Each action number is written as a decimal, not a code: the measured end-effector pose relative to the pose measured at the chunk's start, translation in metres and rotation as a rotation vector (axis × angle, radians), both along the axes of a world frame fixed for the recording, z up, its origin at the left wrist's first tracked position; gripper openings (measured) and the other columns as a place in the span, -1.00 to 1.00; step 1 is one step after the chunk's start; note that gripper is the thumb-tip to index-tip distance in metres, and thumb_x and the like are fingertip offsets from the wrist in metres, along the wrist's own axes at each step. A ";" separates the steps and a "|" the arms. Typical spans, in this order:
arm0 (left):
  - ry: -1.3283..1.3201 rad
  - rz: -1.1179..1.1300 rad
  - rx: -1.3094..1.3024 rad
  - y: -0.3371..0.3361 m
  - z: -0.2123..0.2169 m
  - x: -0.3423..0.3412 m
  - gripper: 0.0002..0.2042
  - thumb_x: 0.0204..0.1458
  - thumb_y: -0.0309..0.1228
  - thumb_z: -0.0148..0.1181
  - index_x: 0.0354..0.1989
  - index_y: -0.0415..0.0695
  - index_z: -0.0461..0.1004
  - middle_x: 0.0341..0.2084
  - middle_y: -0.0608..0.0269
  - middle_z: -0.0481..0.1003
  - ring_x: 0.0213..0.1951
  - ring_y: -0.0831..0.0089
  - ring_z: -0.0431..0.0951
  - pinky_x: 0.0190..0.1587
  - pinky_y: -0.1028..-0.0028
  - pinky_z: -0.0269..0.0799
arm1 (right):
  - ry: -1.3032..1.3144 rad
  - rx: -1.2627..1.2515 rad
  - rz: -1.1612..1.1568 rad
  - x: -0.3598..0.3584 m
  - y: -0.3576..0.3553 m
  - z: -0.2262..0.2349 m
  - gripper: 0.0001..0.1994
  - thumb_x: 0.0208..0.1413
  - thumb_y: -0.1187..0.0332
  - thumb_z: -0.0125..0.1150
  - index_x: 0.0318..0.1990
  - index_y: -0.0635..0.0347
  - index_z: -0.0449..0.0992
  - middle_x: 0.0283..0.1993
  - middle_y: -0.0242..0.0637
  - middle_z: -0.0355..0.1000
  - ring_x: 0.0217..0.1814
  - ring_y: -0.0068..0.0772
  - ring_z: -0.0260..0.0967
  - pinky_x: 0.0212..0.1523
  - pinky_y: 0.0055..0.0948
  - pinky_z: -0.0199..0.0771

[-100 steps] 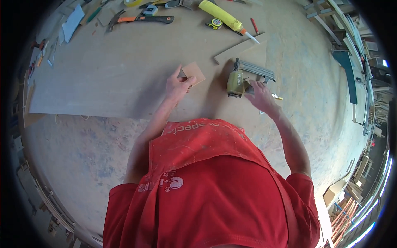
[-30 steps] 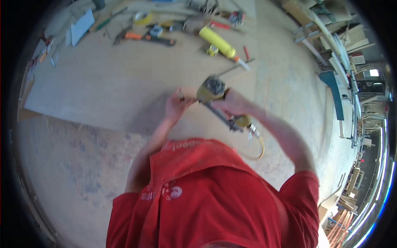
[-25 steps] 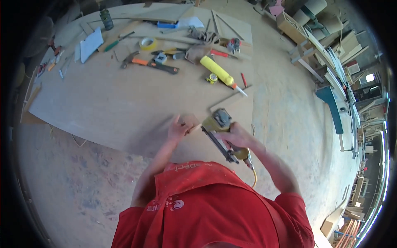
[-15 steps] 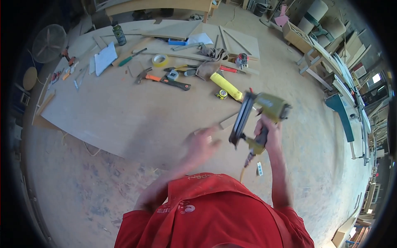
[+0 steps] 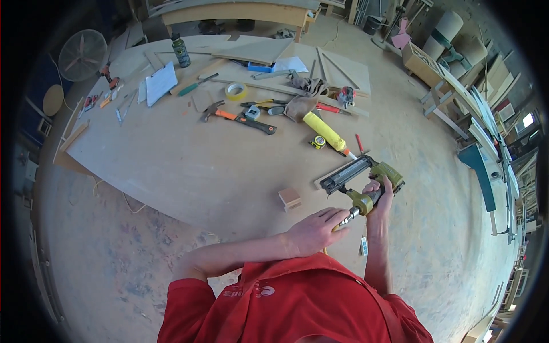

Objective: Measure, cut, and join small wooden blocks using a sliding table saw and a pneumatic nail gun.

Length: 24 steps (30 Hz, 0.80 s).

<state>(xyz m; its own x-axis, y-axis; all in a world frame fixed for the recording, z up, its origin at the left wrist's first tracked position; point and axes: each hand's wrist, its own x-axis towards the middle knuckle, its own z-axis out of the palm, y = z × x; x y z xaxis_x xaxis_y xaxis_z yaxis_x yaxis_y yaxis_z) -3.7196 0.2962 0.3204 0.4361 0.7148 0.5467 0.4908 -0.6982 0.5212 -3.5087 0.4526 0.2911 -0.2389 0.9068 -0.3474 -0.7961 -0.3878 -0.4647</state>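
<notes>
My right hand [image 5: 378, 191] grips the handle of a green and black nail gun [image 5: 357, 177], held above the large board [image 5: 171, 166] on the floor. My left hand [image 5: 314, 230] is at the hose fitting at the bottom of the gun's handle, fingers around it. A small wooden block [image 5: 289, 198] lies on the board just left of my hands, touched by neither.
Farther back on the board lie a hammer [image 5: 237, 118], a tape roll [image 5: 235, 91], a yellow tube [image 5: 323, 132], a small tape measure [image 5: 318, 142], gloves [image 5: 301, 100], a clipboard [image 5: 159, 83] and a bottle [image 5: 182, 51]. A fan [image 5: 82, 55] stands far left. Wooden frames lean at the right.
I have risen and the view pulled back. The nail gun came off the block and swung up, then lowered. My left hand left the block and went to the gun's hose fitting.
</notes>
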 end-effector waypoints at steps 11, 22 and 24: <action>-0.573 -0.388 -1.309 0.004 -0.052 0.018 -0.67 0.24 -0.28 0.10 0.09 -0.21 0.43 -0.21 0.19 0.55 -0.09 0.45 0.53 -0.02 0.41 0.46 | -0.101 0.354 -0.467 0.041 0.009 0.072 -0.71 0.24 0.22 0.11 -0.16 0.34 0.39 -0.52 -0.49 0.17 -0.52 -0.66 0.17 -0.46 -0.64 0.37; -1.503 -0.206 -1.555 0.051 -0.080 -0.046 -0.83 0.19 -0.34 0.16 -0.14 -0.15 0.47 -0.61 0.42 0.36 -0.55 0.58 0.35 -0.42 0.50 0.29 | -0.150 0.349 -0.723 0.070 -0.021 0.081 -0.70 0.23 0.20 0.12 -0.13 0.31 0.41 -0.51 -0.49 0.16 -0.52 -0.64 0.16 -0.47 -0.62 0.36; -1.602 -0.152 -1.512 0.060 -0.088 -0.052 -0.87 0.16 -0.43 0.17 -0.15 -0.13 0.43 -0.57 0.40 0.37 -0.56 0.59 0.32 -0.43 0.51 0.26 | -0.146 0.330 -0.704 0.059 -0.032 0.078 -0.70 0.23 0.20 0.13 -0.13 0.30 0.41 -0.51 -0.50 0.16 -0.52 -0.64 0.16 -0.47 -0.61 0.35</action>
<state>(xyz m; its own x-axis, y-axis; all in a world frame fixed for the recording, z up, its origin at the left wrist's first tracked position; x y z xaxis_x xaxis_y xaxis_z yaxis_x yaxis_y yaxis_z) -3.7716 0.3562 0.2324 0.3948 0.8407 -0.3706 -0.7816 0.5193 0.3455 -3.4495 0.4202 0.3687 0.4565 0.8895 -0.0180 -0.7252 0.3602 -0.5868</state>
